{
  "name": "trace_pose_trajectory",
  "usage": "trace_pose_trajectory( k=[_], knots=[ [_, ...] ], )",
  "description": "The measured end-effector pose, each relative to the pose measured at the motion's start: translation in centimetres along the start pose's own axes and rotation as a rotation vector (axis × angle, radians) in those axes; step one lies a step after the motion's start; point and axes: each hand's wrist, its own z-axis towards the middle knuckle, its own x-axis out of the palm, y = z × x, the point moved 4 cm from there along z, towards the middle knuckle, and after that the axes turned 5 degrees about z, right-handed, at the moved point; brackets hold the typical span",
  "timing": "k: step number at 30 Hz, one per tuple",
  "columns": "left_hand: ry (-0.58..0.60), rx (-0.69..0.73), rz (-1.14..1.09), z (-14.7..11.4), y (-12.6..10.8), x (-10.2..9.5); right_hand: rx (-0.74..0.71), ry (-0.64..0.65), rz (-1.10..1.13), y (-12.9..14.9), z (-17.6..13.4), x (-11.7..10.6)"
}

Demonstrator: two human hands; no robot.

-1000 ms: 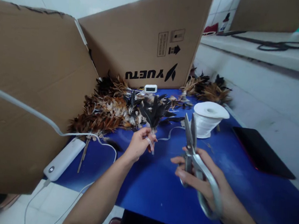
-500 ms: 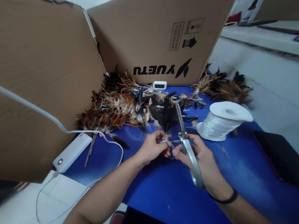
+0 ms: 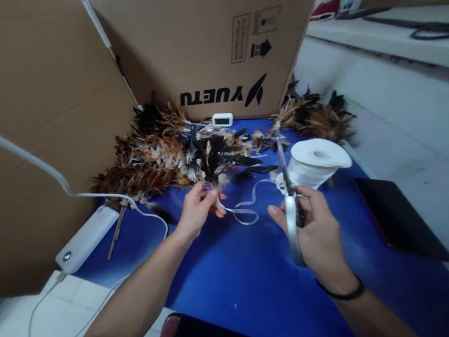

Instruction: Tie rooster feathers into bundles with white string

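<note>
My left hand (image 3: 201, 208) pinches the base of a bundle of dark feathers (image 3: 215, 159), its tips pointing away from me. White ribbon (image 3: 246, 213) trails from those fingers in a loop across the blue table toward the white spool (image 3: 312, 161). In my right hand (image 3: 316, 230) is a pair of scissors (image 3: 289, 212) with silvery-grey handles, blades pointing up and away. The blades look closed, near the spool's left side. Heaps of brown and black feathers (image 3: 154, 154) lie just beyond my left hand.
Cardboard panels (image 3: 204, 45) stand at the back and left. A small white digital display (image 3: 222, 119) sits before them. A white power bank (image 3: 86, 240) with a cable lies at the left edge, a dark phone or tablet (image 3: 398, 217) at the right. More feathers (image 3: 320, 117) lie at the back right.
My right hand with the scissors has moved away from my left hand, letting go of the ribbon near it. The ribbon now lies in a loose loop between them. The view has shifted.
</note>
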Motion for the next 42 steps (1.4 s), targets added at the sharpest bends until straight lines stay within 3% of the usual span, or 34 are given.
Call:
trace_pose_trajectory(
  k=[3,7,10,13,21,26,30,38,42],
  knots=[
    [-0.057,0.021,-0.005,0.1,-0.7,-0.6,0.034,0.143,0.044,1.9,-1.1,0.0],
    [-0.117,0.001,-0.003,0.2,-1.1,-1.1,0.251,0.597,0.241,4.0,-3.2,1.6],
    [-0.184,0.023,-0.003,0.2,-1.5,-1.6,0.373,0.844,0.351,3.8,-4.5,2.5],
    [-0.202,0.012,-0.041,0.2,-1.8,-1.8,0.424,0.963,0.401,2.7,-5.0,3.0],
    [-0.198,-0.054,-0.185,0.3,-1.9,-2.0,0.523,0.932,0.423,0.8,-4.5,2.7],
    [-0.249,0.010,-0.201,0.3,-2.2,-2.3,0.488,0.992,0.471,0.6,-4.8,2.6],
    [-0.323,0.133,-0.091,0.2,-2.7,-2.6,0.515,1.044,0.478,0.7,-5.6,2.9],
    [-0.487,0.294,0.245,-0.7,-3.3,-3.1,0.695,0.957,0.473,0.3,-6.3,3.4],
    [-0.489,0.372,0.311,-1.2,-3.6,-2.9,0.693,0.972,0.530,1.0,-6.3,4.0]
  ],
)
